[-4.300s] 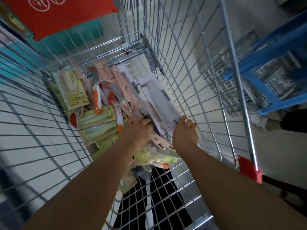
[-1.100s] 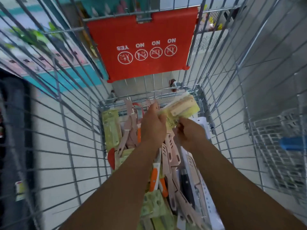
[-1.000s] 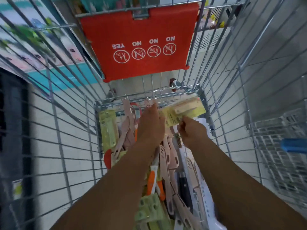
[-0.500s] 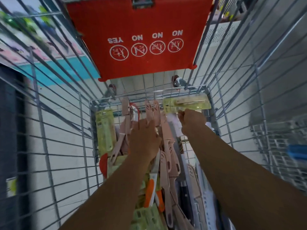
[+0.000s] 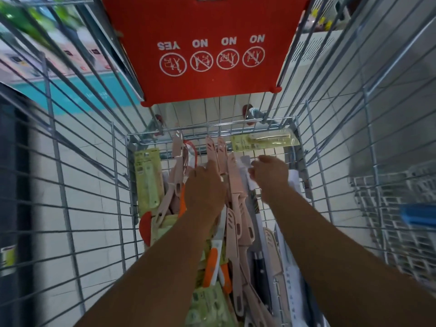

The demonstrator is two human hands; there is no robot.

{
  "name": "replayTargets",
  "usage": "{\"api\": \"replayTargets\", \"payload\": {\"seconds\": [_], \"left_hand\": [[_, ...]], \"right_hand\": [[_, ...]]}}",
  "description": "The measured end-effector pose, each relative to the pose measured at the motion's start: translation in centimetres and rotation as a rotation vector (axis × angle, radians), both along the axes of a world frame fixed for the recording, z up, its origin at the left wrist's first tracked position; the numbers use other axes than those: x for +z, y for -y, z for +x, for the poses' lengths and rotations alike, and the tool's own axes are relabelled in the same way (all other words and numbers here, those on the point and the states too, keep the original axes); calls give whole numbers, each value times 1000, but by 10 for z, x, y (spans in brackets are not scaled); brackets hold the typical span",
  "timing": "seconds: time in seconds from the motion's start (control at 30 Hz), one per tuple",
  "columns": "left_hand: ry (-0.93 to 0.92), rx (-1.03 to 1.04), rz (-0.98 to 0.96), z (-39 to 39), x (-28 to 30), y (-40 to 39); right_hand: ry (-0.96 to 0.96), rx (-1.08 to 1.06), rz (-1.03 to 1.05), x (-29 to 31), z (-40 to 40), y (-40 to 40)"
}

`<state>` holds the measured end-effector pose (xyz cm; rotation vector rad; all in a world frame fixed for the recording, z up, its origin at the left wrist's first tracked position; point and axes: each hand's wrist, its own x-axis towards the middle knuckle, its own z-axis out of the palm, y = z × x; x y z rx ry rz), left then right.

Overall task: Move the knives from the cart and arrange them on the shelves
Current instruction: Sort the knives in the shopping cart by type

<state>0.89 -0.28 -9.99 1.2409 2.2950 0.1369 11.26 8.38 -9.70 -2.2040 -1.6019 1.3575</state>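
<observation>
The wire cart (image 5: 122, 175) holds a heap of packaged knives: several pink sheathed knives (image 5: 236, 185), orange-handled ones (image 5: 212, 263), and green carded packs (image 5: 147, 182). A yellow-green carded knife pack (image 5: 264, 142) lies across the cart's far end, against the wire wall. My left hand (image 5: 204, 185) reaches down onto the pink knives, fingers stretched forward and touching them. My right hand (image 5: 269, 175) hovers just below the yellow-green pack with fingers loosely curled, apart from it, beside a white pack (image 5: 244, 161).
The red child-seat flap (image 5: 207, 50) with NO/YES signs hangs above the cart's far end. Wire walls close in on both sides. A blue-framed wire rack (image 5: 415, 218) stands to the right on the tiled floor. No shelves are plainly in view.
My right hand carried the yellow-green pack to the cart's far end and let go of it; it now lies against the wire. My left hand moved forward onto the pink knives.
</observation>
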Motion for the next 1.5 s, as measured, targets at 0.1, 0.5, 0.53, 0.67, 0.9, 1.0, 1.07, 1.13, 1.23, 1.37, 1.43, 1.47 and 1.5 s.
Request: {"api": "replayTargets", "payload": {"seconds": [0.1,0.5,0.53,0.67,0.9,1.0,1.07,1.13,1.23,1.37,1.43,1.47,1.5], "left_hand": [[-76,-22,-10,10,-3,3],[38,242,-9,6,-1,0],[36,220,-17,5,0,0],[-25,65,-37,3,2,5],[-190,143,96,-33,5,32],[-162,31,-70,-54,-6,40],[-125,17,-119,-55,-8,43],[-158,-10,-110,-49,-7,50],[-148,86,-82,-37,6,66],[-5,192,-70,-14,21,96],[36,147,-44,-4,25,107],[12,108,-34,-3,29,112],[-21,113,-20,-5,30,115]], "right_hand": [[70,380,131,8,-6,34],[213,439,86,4,-5,67],[217,440,82,4,-5,66],[198,563,79,6,-2,68],[211,506,35,4,-3,77],[314,558,157,3,-7,81],[350,625,308,2,-14,83],[316,679,430,2,-24,87],[225,688,522,9,-40,95],[300,763,274,8,-53,105],[326,784,200,9,-53,111],[316,788,166,9,-53,115],[304,788,144,9,-53,117]]}}
